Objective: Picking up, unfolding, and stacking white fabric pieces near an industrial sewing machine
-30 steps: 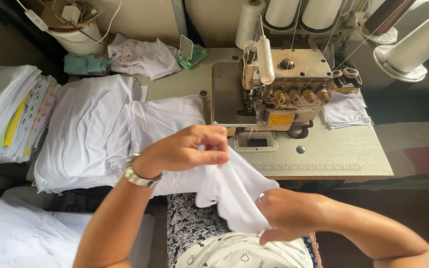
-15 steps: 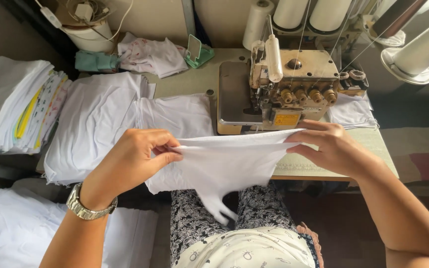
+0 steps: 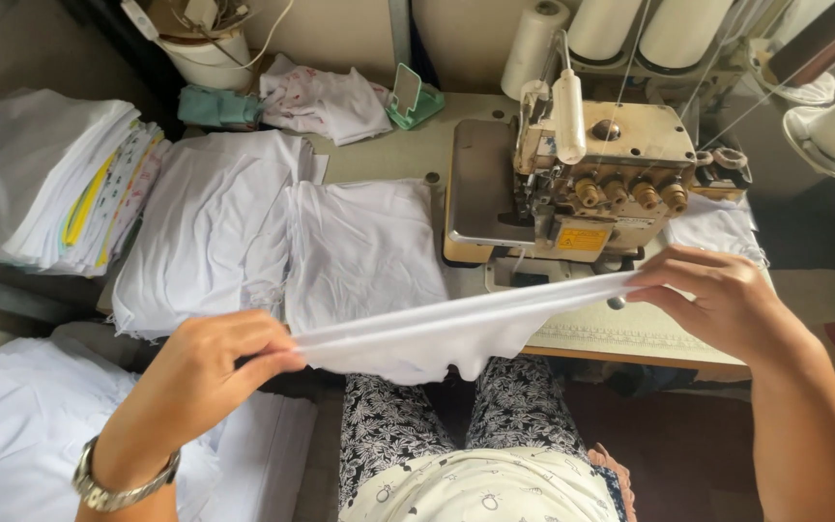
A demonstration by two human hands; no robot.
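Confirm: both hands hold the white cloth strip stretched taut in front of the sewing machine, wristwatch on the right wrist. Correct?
Not quite. The head view shows the wristwatch on the left wrist, not the right. The rest stands: left hand and right hand hold the white cloth strip stretched taut in front of the sewing machine.

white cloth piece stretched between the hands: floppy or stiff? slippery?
Probably floppy: the thin white cloth piece sags and droops in folds below its taut top edge between the left hand and right hand. Likely light, since a fingertip pinch at each end carries it. Probably not slippery: each grip looks loose, yet the edge stays taut.
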